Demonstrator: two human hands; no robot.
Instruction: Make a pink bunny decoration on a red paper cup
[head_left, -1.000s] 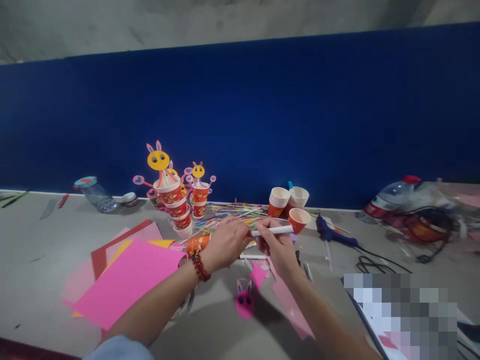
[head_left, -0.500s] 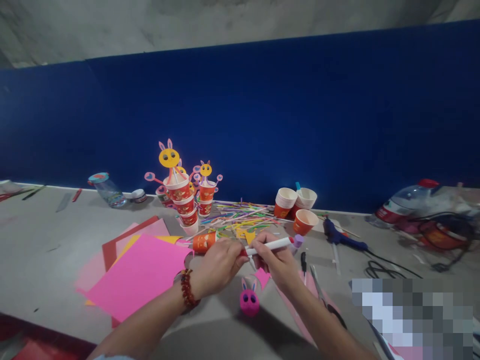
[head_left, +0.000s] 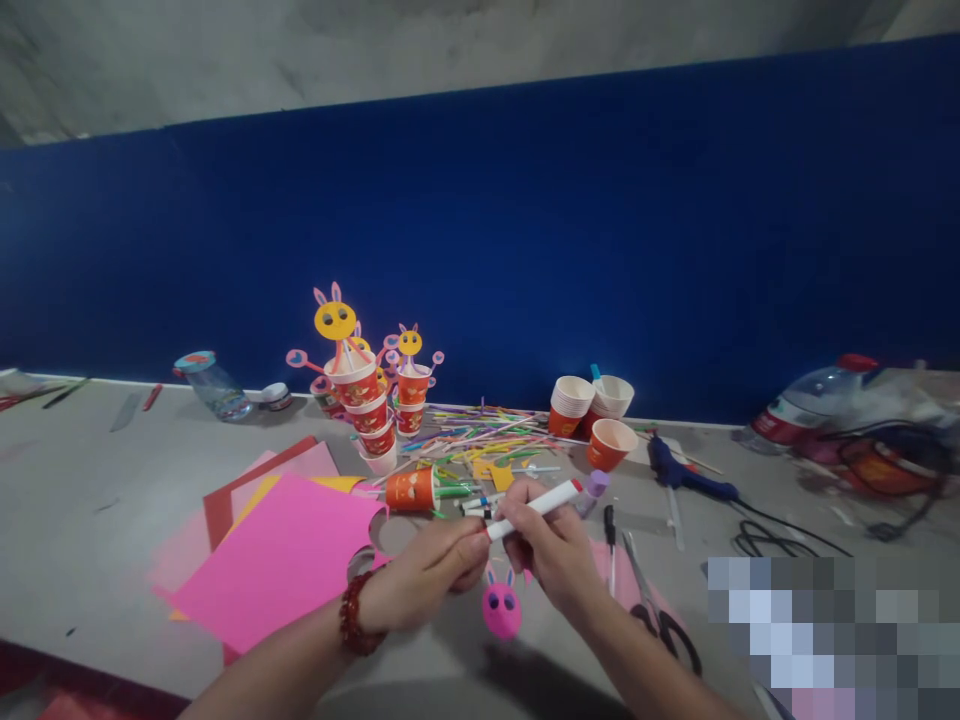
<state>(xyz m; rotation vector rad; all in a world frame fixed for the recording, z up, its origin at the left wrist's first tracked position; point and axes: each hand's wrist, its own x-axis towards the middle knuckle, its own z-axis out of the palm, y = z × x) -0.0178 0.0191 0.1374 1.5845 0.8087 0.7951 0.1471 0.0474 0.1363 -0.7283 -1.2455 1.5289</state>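
A white marker (head_left: 544,508) with a red end is pinched in my right hand (head_left: 551,548), slanting up to the right. The fingers of my left hand (head_left: 427,570) close around its lower end, where a bit of red shows; a beaded bracelet (head_left: 361,613) is on that wrist. Just below the hands is a pink paper bunny face (head_left: 502,611) with big eyes and pale ears, partly covered at the top by the fingers. Several more markers (head_left: 480,507) lie behind my hands, beside an orange paper cup (head_left: 411,490) on its side.
Coloured paper sheets (head_left: 285,570) lie at left. Stacked cups (head_left: 367,415) with yellow bunny figures stand behind, near scattered coloured sticks (head_left: 487,430). To the right are scissors (head_left: 660,620), a black pen (head_left: 610,545), a glue gun (head_left: 690,482) with cable, and a plastic bottle (head_left: 806,410).
Both hands have moved slightly down toward me with the marker, which now slants more steeply. Markers behind the hands have come into view. Both hands keep their hold.
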